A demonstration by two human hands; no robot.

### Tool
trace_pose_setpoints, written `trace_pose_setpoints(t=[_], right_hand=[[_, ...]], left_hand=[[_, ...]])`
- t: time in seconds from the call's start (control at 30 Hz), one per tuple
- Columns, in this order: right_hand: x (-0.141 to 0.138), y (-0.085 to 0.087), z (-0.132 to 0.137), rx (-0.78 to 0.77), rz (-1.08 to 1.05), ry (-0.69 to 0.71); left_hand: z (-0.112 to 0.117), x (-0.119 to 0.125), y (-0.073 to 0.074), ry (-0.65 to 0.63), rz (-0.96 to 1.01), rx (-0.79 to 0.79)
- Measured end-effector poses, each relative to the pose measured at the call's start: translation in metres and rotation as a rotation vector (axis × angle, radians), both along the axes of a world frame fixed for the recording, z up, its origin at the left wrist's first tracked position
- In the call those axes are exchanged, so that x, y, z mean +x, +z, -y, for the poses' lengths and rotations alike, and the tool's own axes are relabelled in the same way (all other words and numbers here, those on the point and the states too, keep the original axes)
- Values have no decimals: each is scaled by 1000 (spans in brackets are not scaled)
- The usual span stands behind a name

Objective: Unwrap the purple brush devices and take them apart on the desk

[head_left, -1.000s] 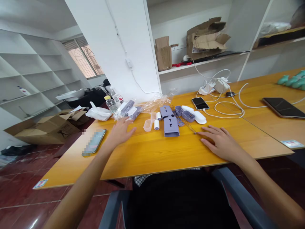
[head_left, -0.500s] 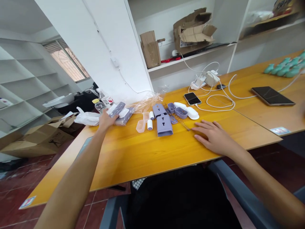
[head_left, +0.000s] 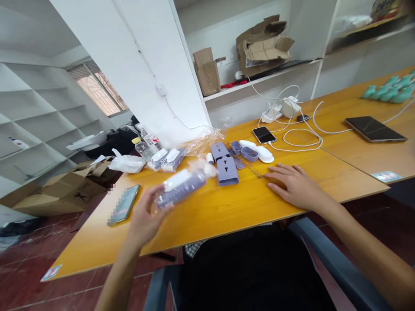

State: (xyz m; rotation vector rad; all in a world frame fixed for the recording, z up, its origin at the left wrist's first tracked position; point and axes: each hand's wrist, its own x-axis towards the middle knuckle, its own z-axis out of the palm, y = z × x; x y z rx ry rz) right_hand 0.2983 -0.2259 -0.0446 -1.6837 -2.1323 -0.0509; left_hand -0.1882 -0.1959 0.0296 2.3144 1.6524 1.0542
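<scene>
The left hand [head_left: 144,220] holds a bagged pack [head_left: 181,188], a purple and white piece sealed in clear plastic, its grip closed round the near end. The pack is tilted and raised clear of the tabletop [head_left: 227,211], near the front edge. The right hand [head_left: 293,185] lies flat on the tabletop with its fingers spread, holding nothing, its fingertips just beside the end of a spring [head_left: 251,166].

So far one pack is picked up and its bag is still sealed. The remaining packs [head_left: 167,157] lie untouched beside the water bottle [head_left: 142,148]. Loose parts are already laid out in the middle, among them a purple case [head_left: 228,170]. A phone [head_left: 124,204] lies near the left edge.

Half a second ago the left arm was stretched out, with the hand on the packs by the bottle. It has since drawn back toward the body with one pack in it. The right hand has barely moved.
</scene>
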Motion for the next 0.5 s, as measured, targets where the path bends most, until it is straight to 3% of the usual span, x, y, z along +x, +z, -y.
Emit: trace_pose_setpoints(t=[0.07,0.17,0.5], right_hand=[[0,-1,0,-4,4,-1],[0,0,0,-7,10,-3],[0,4,0,-14,1,1]], left_hand=[[26,13,-17,-88,-24,-77],[39,30,-28,-161,-59,-96],[36,75,-6,-500,-157,-157]])
